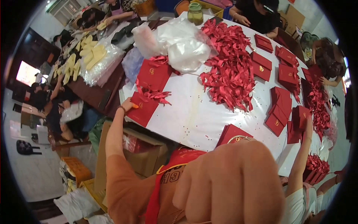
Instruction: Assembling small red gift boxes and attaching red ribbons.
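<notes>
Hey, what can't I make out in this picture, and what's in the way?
All in the head view:
- Right hand: its own curled fingers hide whether anything is inside.
- Red packets at the near table edge: their lower part is hidden by that hand.
- Cardboard box: partly hidden behind the left forearm.
- Screen at far left: too small and glaring to make out its picture.

Rust-orange short-sleeved top (125,186), dark lettering (172,177); red apron (152,203), yellow edging (161,170); beaded bracelet (122,108).
</notes>
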`<state>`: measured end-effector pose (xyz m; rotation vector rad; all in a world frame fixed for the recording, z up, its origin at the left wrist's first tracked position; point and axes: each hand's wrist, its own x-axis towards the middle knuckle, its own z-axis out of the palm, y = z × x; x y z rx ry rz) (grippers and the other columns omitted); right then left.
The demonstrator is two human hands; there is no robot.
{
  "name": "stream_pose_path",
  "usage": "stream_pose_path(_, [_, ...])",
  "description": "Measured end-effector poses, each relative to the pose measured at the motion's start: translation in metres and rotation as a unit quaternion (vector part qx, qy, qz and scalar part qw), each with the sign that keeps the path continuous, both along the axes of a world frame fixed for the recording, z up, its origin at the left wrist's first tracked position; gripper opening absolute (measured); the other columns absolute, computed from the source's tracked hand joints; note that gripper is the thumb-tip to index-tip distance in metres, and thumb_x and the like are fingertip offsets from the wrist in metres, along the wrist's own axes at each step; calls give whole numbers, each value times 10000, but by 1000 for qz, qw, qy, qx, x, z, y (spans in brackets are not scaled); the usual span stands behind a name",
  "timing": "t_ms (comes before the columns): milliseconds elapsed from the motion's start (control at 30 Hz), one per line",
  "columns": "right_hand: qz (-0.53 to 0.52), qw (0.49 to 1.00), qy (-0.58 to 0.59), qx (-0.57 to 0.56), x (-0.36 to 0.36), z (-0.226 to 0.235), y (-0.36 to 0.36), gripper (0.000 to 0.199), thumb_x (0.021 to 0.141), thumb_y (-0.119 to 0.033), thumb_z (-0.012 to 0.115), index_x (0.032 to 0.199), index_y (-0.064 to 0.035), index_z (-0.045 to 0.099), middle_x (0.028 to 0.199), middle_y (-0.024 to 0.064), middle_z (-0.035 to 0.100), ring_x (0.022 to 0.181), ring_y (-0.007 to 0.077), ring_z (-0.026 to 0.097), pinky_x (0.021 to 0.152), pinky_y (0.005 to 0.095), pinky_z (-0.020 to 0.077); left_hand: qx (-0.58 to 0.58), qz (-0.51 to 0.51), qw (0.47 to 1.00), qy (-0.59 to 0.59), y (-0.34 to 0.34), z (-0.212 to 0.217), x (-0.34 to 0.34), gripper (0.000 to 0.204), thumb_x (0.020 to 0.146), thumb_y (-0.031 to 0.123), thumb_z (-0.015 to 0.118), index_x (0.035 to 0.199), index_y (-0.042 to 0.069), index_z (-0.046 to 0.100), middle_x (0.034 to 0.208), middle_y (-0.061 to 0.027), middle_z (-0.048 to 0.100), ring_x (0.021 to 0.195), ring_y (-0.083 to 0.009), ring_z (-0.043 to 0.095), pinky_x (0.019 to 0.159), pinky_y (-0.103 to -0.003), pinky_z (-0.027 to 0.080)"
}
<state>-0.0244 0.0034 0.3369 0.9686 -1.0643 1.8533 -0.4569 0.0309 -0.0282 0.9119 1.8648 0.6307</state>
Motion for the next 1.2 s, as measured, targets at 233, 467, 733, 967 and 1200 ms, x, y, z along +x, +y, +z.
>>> stream_pose_path(233, [-209,965,-21,154,49,1,-12,141,742,-249,649,747,-118,598,544,6,423,424,119,332,364,251,193,36,-27,993,108,-18,13,-19,1024,585,117,773,1372,32,123,1169,-189,503,1052,-262,514,874,-358,426])
stream_pose_path(467, [-613,731,-22,300,129,-4,-26,153,686,-258,622,828,-204,603,682,2,434,531,124,376,428,251,261,301,92,913,261,23,47,67,455,700,93,680,1123,38,524,1078,-124,565,966,-215,553,802,-315,452])
stream_pose_path(733, [-792,575,-67,193,254,-47,-73,92,771,-289,534,792,-203,558,698,-21,465,527,82,380,464,234,288,428,-157,890,24,13,149,327,266,777,-46,581,1042,-22,570,928,-82,609,890,-139,578,787,-243,455])
stream_pose_path(967, [-885,441,-12,148,260,-64,-86,156,845,-316,456,760,-201,518,711,-41,492,523,45,383,496,219,311,568,-254,758,-193,-13,235,448,228,780,-45,586,1007,-22,587,890,-92,623,809,-130,581,736,-226,457])
stream_pose_path(1200, [-919,389,-52,47,269,-130,-68,118,855,-255,467,812,-154,511,768,-23,524,590,51,425,588,232,364,288,-254,923,8,-3,66,467,391,789,206,637,1107,13,518,1021,-125,560,902,-215,551,794,-303,447])
